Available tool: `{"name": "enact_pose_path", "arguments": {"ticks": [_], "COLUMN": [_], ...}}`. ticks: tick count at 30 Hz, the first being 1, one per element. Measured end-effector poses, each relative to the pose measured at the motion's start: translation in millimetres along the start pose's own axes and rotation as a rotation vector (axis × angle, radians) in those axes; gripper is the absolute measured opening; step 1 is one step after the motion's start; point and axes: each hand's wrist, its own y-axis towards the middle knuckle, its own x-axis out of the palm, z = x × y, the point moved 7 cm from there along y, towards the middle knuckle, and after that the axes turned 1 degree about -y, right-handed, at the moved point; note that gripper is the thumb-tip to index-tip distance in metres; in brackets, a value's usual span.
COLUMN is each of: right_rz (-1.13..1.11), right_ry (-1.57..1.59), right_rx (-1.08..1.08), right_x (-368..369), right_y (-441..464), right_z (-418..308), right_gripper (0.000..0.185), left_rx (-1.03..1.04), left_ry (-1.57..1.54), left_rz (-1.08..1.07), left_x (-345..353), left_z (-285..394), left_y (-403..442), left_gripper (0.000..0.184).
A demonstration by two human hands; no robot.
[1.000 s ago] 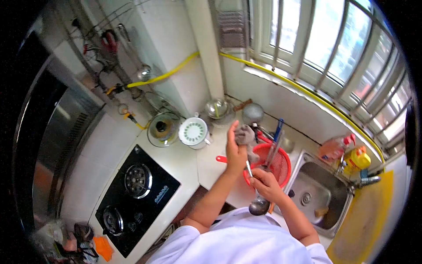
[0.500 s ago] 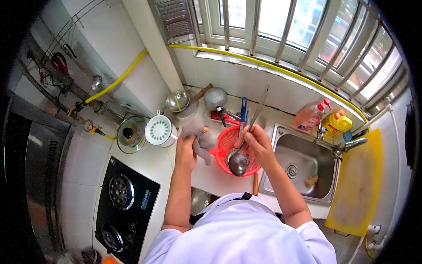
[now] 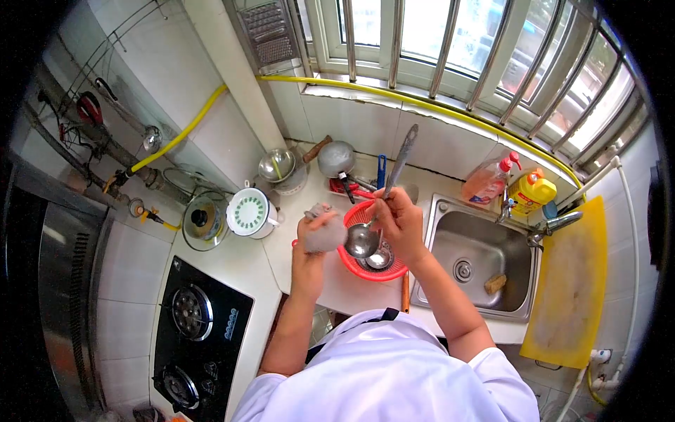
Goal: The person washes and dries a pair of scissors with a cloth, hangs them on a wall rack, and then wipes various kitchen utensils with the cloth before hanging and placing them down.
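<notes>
My right hand [image 3: 401,224] is closed on the handle of a metal ladle [image 3: 361,241], whose bowl hangs over a red plastic colander [image 3: 377,275]. The ladle's handle points up toward the window. In my left hand [image 3: 309,243] is a bunched grey cloth [image 3: 326,233], right beside the ladle's bowl; I cannot tell whether the two touch. Inside the colander lies another round metal utensil [image 3: 380,259], partly hidden by the ladle. A blue-handled utensil [image 3: 381,171] stands behind the colander.
The steel sink [image 3: 450,246] with a brown sponge [image 3: 495,283] is on the right, bottles [image 3: 532,191] behind it. A yellow board [image 3: 566,281] leans beyond. To the left are a white enamel pot [image 3: 250,212], a glass lid [image 3: 202,219] and a gas stove [image 3: 204,323].
My left hand has brought the cloth right, up to the ladle. My right hand has raised the ladle and shifted it slightly left, so its bowl has moved up and left over the colander.
</notes>
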Motion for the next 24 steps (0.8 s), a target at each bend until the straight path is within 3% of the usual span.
{"name": "enact_pose_path", "arguments": {"ticks": [2,3,4,6,7,10,17,19,23,24], "right_rz": [0.005,-0.001,-0.009,-0.006,0.006,-0.027,-0.013,-0.016,0.104,0.18], "right_ry": [-0.05,-0.11,-0.169,-0.182,-0.197,-0.202,-0.247,-0.232,-0.069,0.022], "right_rx": [-0.027,-0.13,-0.233,-0.242,-0.251,-0.26,-0.327,-0.293,-0.306,-0.338], "right_x": [2.6,4.0,6.3,8.3,8.1,9.3,8.6,7.2,5.0,1.4], "right_y": [-0.1,0.4,-0.9,-0.6,0.6,0.1,-2.5,-1.5,-9.8,-13.9], "right_z": [-6.6,-15.3,-23.8,-26.4,-28.1,-34.7,-39.0,-37.5,-28.8,-28.4], "right_gripper": [0.012,0.011,0.01,0.01,0.009,0.009,0.009,0.009,0.01,0.011], "left_rx": [0.462,0.471,0.471,0.253,0.068,0.003,0.017,0.116,0.051,0.022], "left_ry": [0.937,1.018,1.019,0.879,0.799,0.643,1.128,1.195,1.248,0.934], "left_rz": [-0.214,-0.221,-0.218,-0.319,-0.231,-0.172,-0.24,-0.129,-0.059,0.003], "left_x": [35.6,52.9,53.6,52.0,46.0,51.4,53.7,55.5,42.3,33.0], "left_z": [22.8,31.9,28.0,6.5,-3.2,-7.2,-21.8,-12.1,-18.6,-22.2], "left_y": [-4.8,-6.8,-4.2,4.9,4.4,1.9,1.2,1.2,8.3,15.1], "left_gripper": [0.058,0.059,0.059,0.051,0.048,0.052,0.036,0.031,0.026,0.024]}}
